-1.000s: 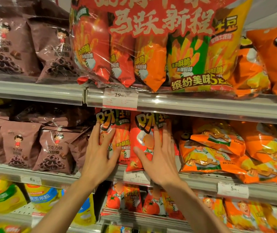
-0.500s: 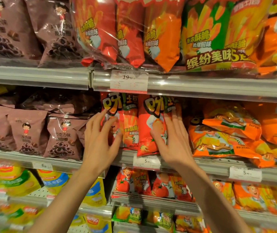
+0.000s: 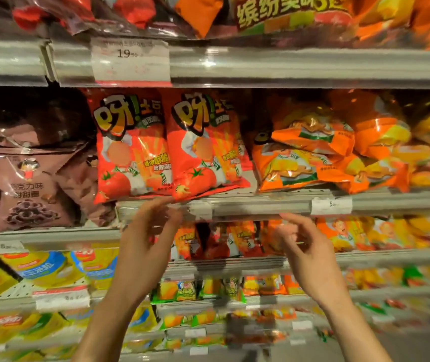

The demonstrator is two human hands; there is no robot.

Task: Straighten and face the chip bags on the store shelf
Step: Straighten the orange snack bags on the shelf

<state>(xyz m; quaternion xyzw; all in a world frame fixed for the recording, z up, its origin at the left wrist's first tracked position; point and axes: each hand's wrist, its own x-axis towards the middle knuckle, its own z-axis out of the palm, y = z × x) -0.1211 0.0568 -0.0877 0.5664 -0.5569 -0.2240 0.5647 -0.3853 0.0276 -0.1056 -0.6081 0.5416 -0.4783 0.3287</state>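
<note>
Two red bags (image 3: pixel 132 147) (image 3: pixel 203 150) upright side by side on the middle shelf (image 3: pixel 261 202), fronts facing out. Orange bags (image 3: pixel 310 158) lying flat just right of them, brown bags (image 3: pixel 33 186) left. Both hands below the shelf edge, left (image 3: pixel 145 246) and right (image 3: pixel 308 254), fingers loosely curled, holding nothing.

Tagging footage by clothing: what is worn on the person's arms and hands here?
Nothing shows. The left hand and right hand are bare, without gloves; no ring, watch or bracelet shows. Both forearms are uncovered to the frame's bottom edge; no sleeve is in view.
</note>
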